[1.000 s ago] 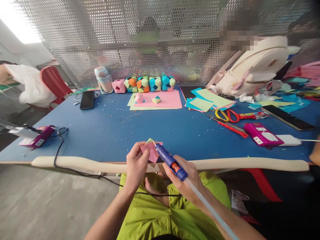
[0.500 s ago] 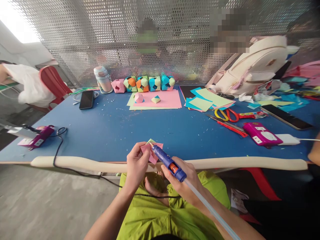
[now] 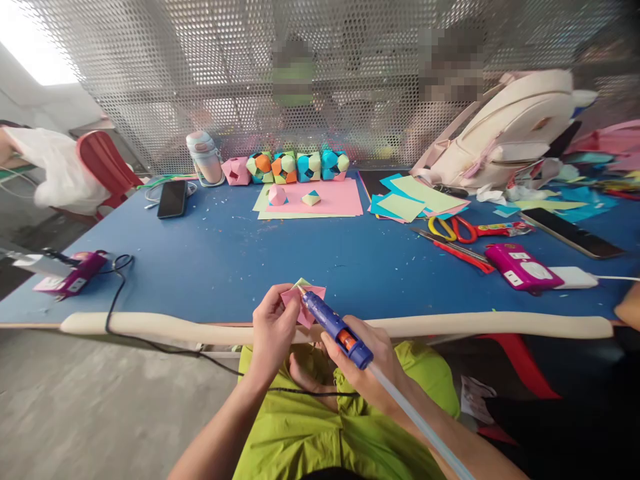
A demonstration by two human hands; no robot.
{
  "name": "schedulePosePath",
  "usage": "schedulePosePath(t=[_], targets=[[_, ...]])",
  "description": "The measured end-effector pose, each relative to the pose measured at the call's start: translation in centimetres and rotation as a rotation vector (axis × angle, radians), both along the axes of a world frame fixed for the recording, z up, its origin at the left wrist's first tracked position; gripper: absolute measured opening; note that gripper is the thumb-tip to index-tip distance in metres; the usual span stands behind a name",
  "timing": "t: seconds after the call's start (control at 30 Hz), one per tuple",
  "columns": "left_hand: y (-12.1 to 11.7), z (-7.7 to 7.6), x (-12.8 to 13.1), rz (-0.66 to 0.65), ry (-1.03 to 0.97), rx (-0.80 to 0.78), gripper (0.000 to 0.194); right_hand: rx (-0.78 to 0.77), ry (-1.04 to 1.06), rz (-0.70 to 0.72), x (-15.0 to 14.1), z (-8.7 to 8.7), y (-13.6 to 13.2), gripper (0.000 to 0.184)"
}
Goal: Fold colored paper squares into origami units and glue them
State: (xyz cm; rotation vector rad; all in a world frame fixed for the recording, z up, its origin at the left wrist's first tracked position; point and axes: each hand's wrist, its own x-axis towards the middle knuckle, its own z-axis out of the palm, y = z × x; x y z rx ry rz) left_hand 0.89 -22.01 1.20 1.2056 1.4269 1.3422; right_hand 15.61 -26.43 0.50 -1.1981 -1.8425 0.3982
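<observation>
Pinched in my left hand is a folded paper piece, pink with a light green corner, near the table's front edge. My right hand is wrapped round a blue hot glue gun, whose nozzle tip meets or nearly meets the folded paper. From the gun's rear a long clear glue stick runs back over my right forearm. Whether glue is coming out is too small to tell. Two small folded paper shapes, one pink and blue and one light green, lie on pink sheets beyond my hands.
Finished-looking paper balls line the mesh partition beside a bottle. Scissors, coloured paper, a backpack and a phone are at right. A power strip with a black cord sits left. Foam pads the front edge.
Hardly anything differs. Both hands keep their places, the glue gun's nozzle still at the folded paper; the view has shifted very slightly.
</observation>
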Motion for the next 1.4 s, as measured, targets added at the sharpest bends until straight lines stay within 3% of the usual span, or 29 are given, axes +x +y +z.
schedulePosePath(t=[0.63,1.07,1.4], targets=[[0.0,-0.3,-0.3,0.016,0.013,0.001,0.016,-0.015,0.000,-0.052,0.3,-0.3,-0.1,0.018],[0.1,-0.7,-0.4,0.007,0.029,0.010,0.016,0.089,-0.017,-0.014,0.0,-0.1,0.0,0.017],[0.2,-0.9,-0.3,0.014,0.098,0.087,0.015,0.017,-0.006,-0.005,0.0,-0.1,-0.1,0.014]])
